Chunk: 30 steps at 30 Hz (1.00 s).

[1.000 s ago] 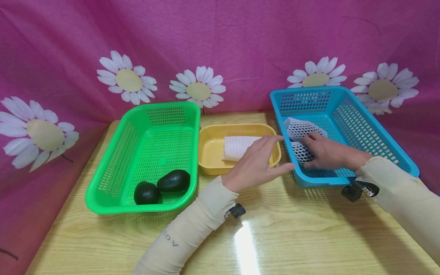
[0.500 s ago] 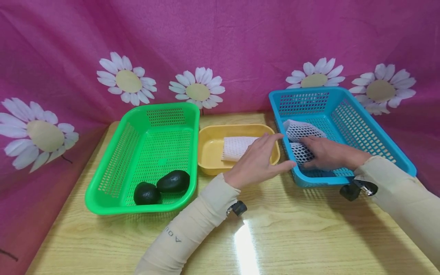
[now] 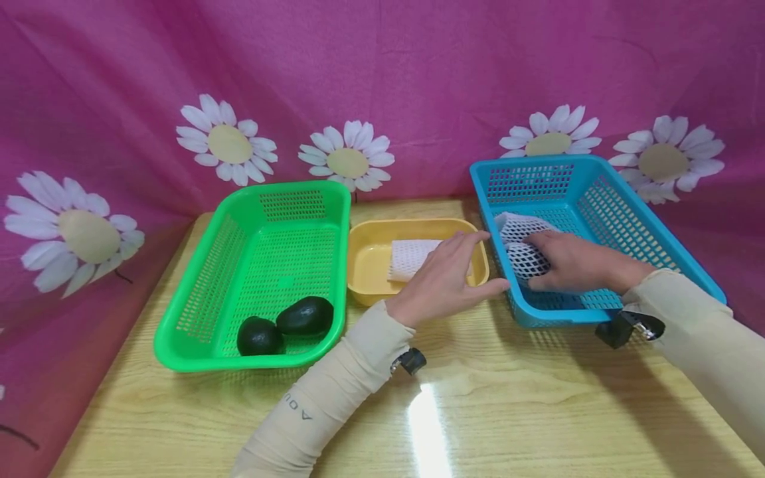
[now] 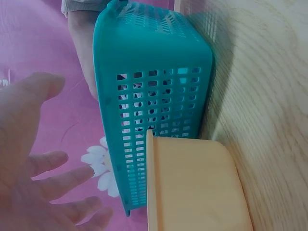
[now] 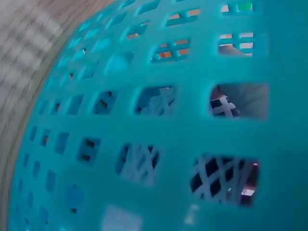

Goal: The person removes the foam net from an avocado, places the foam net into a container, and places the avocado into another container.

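Observation:
My right hand (image 3: pixel 574 264) reaches into the blue basket (image 3: pixel 657 219), its thumb and fingers around a dark fruit in a white foam net (image 3: pixel 528 261). A second white-netted piece (image 3: pixel 518 227) lies just behind it against the basket's left wall. Through the basket's holes, the right wrist view shows dark patches under the white mesh (image 5: pixel 216 178). My left hand (image 3: pixel 439 279) hovers with spread fingers over the front right of the yellow tray (image 3: pixel 367 262), holding nothing. Inside that tray lies a flat white foam net (image 3: pixel 411 257), partly hidden by the hand.
A green basket (image 3: pixel 209 265) stands on the left with two dark avocados (image 3: pixel 306 316) in its front right corner. All three containers sit on a wooden table (image 3: pixel 478 398). A pink flowered cloth (image 3: pixel 430 79) hangs behind them.
My right hand and the netted fruit in it have shifted slightly within the blue basket. The left hand stays nearly still, and the whole view moves a little.

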Available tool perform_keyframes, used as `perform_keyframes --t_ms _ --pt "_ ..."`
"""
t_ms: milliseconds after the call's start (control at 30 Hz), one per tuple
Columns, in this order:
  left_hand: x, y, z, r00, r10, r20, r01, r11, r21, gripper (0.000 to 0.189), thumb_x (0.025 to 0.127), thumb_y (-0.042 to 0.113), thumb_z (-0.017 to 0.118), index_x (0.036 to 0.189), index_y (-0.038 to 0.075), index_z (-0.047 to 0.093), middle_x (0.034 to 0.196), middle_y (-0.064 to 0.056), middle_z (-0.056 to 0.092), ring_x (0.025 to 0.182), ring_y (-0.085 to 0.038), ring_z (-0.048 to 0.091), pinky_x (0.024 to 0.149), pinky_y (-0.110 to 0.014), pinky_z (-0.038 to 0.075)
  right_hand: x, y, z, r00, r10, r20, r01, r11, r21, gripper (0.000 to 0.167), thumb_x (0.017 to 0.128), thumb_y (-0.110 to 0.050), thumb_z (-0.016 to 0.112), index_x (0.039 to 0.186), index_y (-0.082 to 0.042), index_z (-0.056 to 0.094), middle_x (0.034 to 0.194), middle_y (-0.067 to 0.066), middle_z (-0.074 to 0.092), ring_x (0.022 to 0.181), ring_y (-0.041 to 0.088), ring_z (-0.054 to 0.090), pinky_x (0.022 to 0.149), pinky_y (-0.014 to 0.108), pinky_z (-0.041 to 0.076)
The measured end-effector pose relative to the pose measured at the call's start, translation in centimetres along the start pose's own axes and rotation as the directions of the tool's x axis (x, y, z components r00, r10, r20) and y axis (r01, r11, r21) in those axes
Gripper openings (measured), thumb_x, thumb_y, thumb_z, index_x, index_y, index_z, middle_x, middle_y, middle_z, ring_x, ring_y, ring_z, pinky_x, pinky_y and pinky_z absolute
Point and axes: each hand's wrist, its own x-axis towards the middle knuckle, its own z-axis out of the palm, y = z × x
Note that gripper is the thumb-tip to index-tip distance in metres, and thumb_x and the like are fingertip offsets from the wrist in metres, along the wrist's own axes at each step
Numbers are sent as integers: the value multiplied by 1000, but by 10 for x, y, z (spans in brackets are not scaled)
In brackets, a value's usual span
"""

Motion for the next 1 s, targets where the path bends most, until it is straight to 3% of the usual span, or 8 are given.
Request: perform_keyframes --t_ms 133,367,533,800,1000 --pt "-2 0 -3 1000 -5 5 5 1000 -1 76 96 51 67 153 8 42 151 -8 55 138 -21 52 122 -41 41 -4 -1 -4 1000 8 -2 -8 1000 -6 78 88 -33 79 145 8 45 132 27 60 106 32 62 89 52 54" --pt "-6 0 -9 999 -35 13 35 999 -8 76 95 48 68 155 10 40 155 -7 52 145 -23 48 125 -42 37 -11 0 -17 999 1 -49 1 1000 31 77 86 -31 80 145 5 46 124 22 64 96 26 62 80 44 58" --pt "-11 0 -15 999 -46 7 46 999 -4 77 95 47 69 155 10 40 156 -6 51 146 -23 47 125 -43 36 -16 -3 -26 996 -28 -84 29 1000 0 75 85 -31 81 142 6 49 124 22 65 97 26 62 78 43 57" --pt "-26 -5 -30 998 -61 -10 61 998 8 76 93 48 72 153 12 41 152 -4 54 141 -22 51 120 -44 44 -18 -18 -36 988 -66 -140 62 998 -30 74 84 -33 82 143 -1 51 124 17 64 100 25 61 76 38 55" --pt "-41 -8 -38 999 -40 -6 41 998 41 73 93 48 72 151 14 43 139 -2 58 123 -17 55 107 -37 53 -20 -31 -43 980 -87 -179 80 996 -46 76 83 -36 83 144 -3 52 128 16 63 104 27 62 80 41 57"
